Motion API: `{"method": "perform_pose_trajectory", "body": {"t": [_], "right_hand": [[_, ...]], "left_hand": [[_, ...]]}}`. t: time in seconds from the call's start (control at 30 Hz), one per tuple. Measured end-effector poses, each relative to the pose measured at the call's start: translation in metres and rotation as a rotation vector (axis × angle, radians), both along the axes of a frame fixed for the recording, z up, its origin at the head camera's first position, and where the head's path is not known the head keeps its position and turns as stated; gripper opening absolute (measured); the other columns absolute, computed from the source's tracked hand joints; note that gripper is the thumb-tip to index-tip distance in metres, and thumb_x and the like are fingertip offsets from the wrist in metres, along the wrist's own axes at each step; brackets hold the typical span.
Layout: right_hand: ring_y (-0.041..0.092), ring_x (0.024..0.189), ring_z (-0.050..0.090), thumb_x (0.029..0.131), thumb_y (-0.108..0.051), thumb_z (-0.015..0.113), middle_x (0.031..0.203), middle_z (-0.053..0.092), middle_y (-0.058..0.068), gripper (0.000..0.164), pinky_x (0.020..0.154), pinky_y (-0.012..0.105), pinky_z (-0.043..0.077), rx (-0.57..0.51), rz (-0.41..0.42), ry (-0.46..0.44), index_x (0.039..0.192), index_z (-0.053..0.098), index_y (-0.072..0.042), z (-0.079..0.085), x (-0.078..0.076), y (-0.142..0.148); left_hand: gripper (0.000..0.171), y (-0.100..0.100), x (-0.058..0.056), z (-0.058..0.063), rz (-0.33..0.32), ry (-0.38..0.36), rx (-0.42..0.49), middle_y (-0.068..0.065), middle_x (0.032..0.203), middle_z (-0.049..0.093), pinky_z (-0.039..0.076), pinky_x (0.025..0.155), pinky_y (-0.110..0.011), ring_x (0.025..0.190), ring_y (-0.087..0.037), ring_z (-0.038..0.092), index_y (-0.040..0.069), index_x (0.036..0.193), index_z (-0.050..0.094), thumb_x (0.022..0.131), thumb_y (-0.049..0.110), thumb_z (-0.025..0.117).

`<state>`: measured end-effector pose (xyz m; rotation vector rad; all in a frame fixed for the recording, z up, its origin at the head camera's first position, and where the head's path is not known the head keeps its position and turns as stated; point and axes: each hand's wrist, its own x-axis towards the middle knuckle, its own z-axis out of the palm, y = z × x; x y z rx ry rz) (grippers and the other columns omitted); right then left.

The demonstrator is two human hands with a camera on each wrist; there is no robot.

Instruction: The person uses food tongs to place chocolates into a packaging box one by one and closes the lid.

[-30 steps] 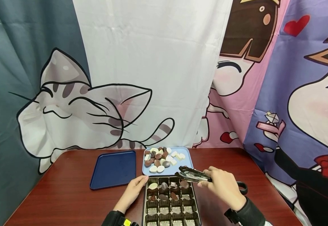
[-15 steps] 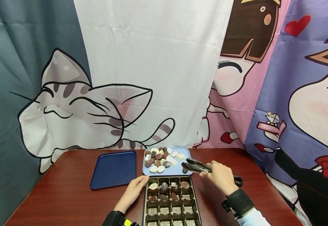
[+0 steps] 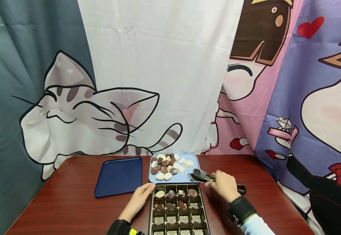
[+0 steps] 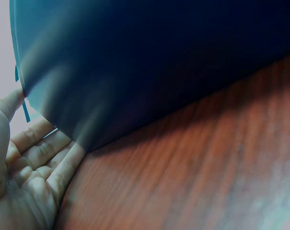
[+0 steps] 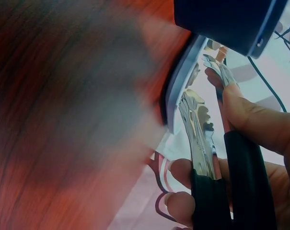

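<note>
My right hand grips black-handled metal tongs. Their tips reach the right edge of a light blue tray. In the right wrist view the metal arms of the tongs stand apart; whether anything lies between the tips I cannot tell. My left hand touches the far left corner of a black compartment tray, fingers extended. Chocolates fill that tray's far row: a pale one, two grey-brown ovals and a small square piece. Three brown chocolates sit in the second row. The nearer compartments hold none.
White, brown and dark chocolates are heaped on the light blue tray's left and middle, with pale pieces at its right. A navy tray lies left on the wooden table. Patterned cloth hangs behind.
My right hand has moved the tongs away from the compartment tray's far right corner to the light blue tray's right edge. My left hand stays at its corner.
</note>
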<state>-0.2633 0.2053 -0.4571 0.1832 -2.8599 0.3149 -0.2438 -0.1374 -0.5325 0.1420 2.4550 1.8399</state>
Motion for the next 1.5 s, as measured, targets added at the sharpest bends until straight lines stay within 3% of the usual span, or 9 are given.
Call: {"method": "perform_pose_trajectory", "body": {"t": [0.2, 0.43, 0.63, 0.8, 1.17, 1.5], "right_hand": [[0.025, 0.063, 0.062, 0.071, -0.036, 0.089, 0.070, 0.059, 0.002, 0.030, 0.055, 0.041, 0.048, 0.053, 0.017, 0.039, 0.081, 0.075, -0.012, -0.004, 0.001, -0.004], [0.026, 0.062, 0.063, 0.070, -0.034, 0.090, 0.072, 0.063, 0.003, 0.030, 0.053, 0.041, 0.048, 0.039, 0.004, 0.052, 0.087, 0.077, -0.012, -0.006, 0.002, -0.004], [0.025, 0.060, 0.060, 0.070, -0.034, 0.090, 0.071, 0.061, 0.002, 0.028, 0.051, 0.040, 0.046, 0.029, 0.009, 0.052, 0.083, 0.075, -0.014, -0.005, 0.003, -0.002], [0.023, 0.060, 0.058, 0.072, -0.036, 0.088, 0.073, 0.060, 0.001, 0.030, 0.052, 0.039, 0.045, 0.016, 0.006, 0.044, 0.087, 0.076, -0.013, 0.005, 0.004, -0.001], [0.018, 0.057, 0.051, 0.073, -0.037, 0.087, 0.070, 0.052, -0.003, 0.026, 0.050, 0.036, 0.040, -0.013, 0.040, 0.071, 0.078, 0.071, -0.017, 0.030, 0.017, 0.001], [0.011, 0.056, 0.046, 0.071, -0.038, 0.088, 0.071, 0.049, -0.007, 0.029, 0.052, 0.033, 0.041, 0.045, 0.082, 0.061, 0.085, 0.074, -0.017, 0.046, 0.047, 0.005]], "left_hand": [[0.045, 0.000, 0.000, 0.000, -0.005, 0.002, 0.002, -0.019, 0.131, 0.067, 0.054, 0.098, -0.045, 0.121, -0.030, 0.064, 0.000, 0.129, 0.065, 0.106, 0.036, 0.051], [0.044, 0.000, 0.002, 0.002, 0.000, 0.000, 0.004, -0.018, 0.129, 0.069, 0.054, 0.098, -0.042, 0.120, -0.029, 0.064, 0.001, 0.126, 0.067, 0.105, 0.037, 0.053], [0.046, 0.000, 0.002, 0.002, -0.004, 0.000, 0.002, -0.019, 0.131, 0.067, 0.055, 0.098, -0.044, 0.119, -0.030, 0.065, 0.000, 0.128, 0.065, 0.106, 0.037, 0.052], [0.047, 0.000, 0.003, 0.003, -0.009, -0.003, 0.009, -0.020, 0.132, 0.066, 0.054, 0.099, -0.046, 0.120, -0.031, 0.064, 0.000, 0.130, 0.065, 0.106, 0.038, 0.052], [0.049, 0.000, 0.001, 0.001, -0.015, -0.011, -0.014, -0.018, 0.132, 0.066, 0.053, 0.101, -0.047, 0.123, -0.031, 0.062, 0.002, 0.130, 0.065, 0.106, 0.043, 0.050], [0.049, -0.001, 0.001, 0.002, -0.006, -0.013, -0.002, -0.018, 0.131, 0.067, 0.054, 0.098, -0.046, 0.121, -0.031, 0.064, 0.001, 0.130, 0.064, 0.106, 0.041, 0.052]]}}
